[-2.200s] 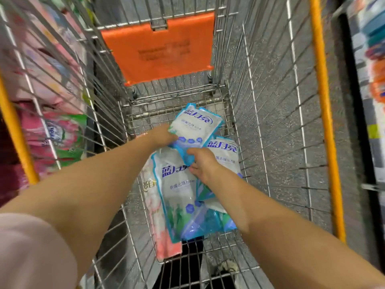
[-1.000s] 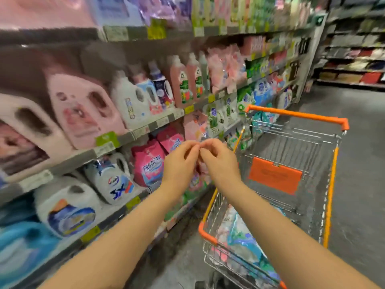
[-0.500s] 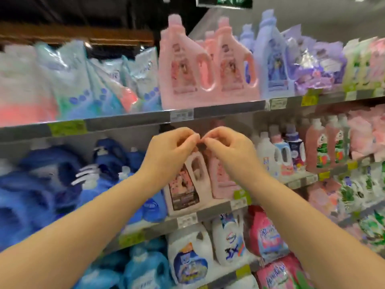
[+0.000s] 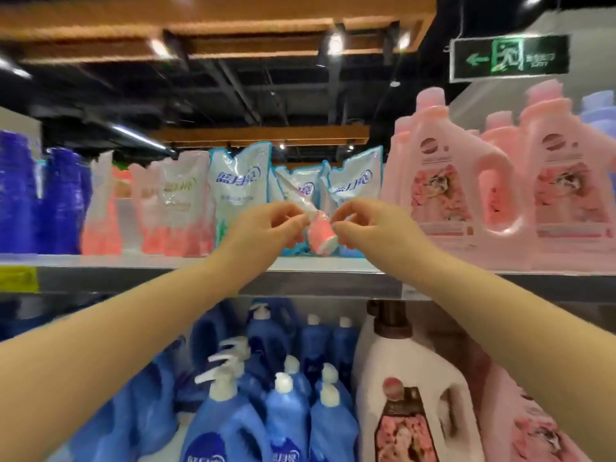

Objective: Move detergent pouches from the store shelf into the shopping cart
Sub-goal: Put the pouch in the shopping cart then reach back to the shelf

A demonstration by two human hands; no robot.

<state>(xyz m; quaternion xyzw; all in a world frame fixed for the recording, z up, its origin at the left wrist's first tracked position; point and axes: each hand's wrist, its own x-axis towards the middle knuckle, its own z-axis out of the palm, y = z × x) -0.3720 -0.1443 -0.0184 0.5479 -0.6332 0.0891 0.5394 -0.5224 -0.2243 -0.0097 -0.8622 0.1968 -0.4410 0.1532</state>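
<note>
- The left hand [image 4: 266,226] and right hand [image 4: 370,225] each pinch one tilted pink-bottomed pouch [image 4: 320,235] between them, above the front edge of the shelf [image 4: 116,263].
- Behind it, blue-white pouches [image 4: 238,181] stand upright.

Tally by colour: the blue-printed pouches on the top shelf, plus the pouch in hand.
Blue pouches on the shelf: 3
Pink pouch, pinched between left hand and right hand: 1
Total: 4
</note>
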